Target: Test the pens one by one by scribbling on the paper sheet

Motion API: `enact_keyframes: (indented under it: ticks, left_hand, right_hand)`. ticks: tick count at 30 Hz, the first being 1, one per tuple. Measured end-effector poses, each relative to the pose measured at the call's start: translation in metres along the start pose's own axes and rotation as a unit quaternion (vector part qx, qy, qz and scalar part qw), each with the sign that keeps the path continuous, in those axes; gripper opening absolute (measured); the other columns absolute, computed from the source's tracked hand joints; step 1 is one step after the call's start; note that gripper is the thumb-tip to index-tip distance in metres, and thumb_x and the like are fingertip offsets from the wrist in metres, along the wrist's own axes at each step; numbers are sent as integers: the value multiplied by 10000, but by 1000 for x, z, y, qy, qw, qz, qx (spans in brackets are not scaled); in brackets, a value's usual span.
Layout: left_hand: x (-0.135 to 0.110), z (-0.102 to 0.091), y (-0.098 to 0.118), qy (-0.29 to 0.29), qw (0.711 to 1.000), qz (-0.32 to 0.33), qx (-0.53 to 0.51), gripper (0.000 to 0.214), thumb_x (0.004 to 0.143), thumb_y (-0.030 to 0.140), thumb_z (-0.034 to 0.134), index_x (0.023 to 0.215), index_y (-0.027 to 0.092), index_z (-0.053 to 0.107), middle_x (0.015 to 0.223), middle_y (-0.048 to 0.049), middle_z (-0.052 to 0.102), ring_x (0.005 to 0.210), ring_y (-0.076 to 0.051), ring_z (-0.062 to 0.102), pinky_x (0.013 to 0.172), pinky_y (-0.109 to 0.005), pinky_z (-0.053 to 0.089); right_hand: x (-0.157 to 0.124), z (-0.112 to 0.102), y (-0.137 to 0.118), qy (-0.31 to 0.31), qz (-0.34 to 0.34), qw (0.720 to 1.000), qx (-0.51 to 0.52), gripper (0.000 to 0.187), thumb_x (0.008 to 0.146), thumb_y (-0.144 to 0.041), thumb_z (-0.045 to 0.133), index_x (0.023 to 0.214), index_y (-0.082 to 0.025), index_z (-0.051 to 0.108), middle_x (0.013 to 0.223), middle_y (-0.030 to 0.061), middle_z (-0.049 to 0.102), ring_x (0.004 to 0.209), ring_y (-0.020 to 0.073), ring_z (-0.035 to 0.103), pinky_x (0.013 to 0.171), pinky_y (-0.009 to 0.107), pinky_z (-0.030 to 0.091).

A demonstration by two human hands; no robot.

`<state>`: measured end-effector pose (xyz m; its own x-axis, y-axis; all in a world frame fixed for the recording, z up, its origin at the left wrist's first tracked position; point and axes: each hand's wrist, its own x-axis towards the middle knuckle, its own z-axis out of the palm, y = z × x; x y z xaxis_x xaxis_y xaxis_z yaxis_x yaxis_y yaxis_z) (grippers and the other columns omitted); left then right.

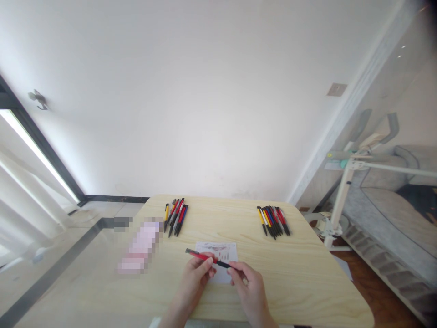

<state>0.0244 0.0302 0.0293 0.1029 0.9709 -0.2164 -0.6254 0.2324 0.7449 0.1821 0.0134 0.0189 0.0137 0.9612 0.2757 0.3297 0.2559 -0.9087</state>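
Note:
A red and black pen (200, 255) is held level between my two hands, above a sheet of paper. My left hand (200, 269) is closed around the red barrel, whose dark clip end points left. Pinched in the fingers of my right hand (248, 282) is the black front end of the same pen. Whether the two parts are joined or slightly apart, I cannot tell. Below lies the white paper (223, 275) with dark and red scribbles, partly covered by my hands.
On the light wooden table (300, 282) lie a left group of pens (175, 216) and a right group of pens (273, 221), in several colours. A blurred pink patch (141, 248) is at the table's left. White exercise equipment (343, 196) and a grey sofa (392, 214) stand to the right.

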Motion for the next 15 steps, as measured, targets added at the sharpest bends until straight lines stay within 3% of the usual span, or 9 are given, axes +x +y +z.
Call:
enact_keyframes:
  ticks: [15]
  left_hand:
    - [-2, 3, 4, 8, 1000, -3, 21, 168, 626, 237, 736, 758, 146, 686, 744, -41, 660, 487, -45, 463, 565, -210, 404]
  right_hand:
    - [1, 0, -4, -22, 29, 999, 36, 289, 841, -393, 500, 840, -152, 659, 689, 64, 676, 541, 156, 610, 532, 233, 486]
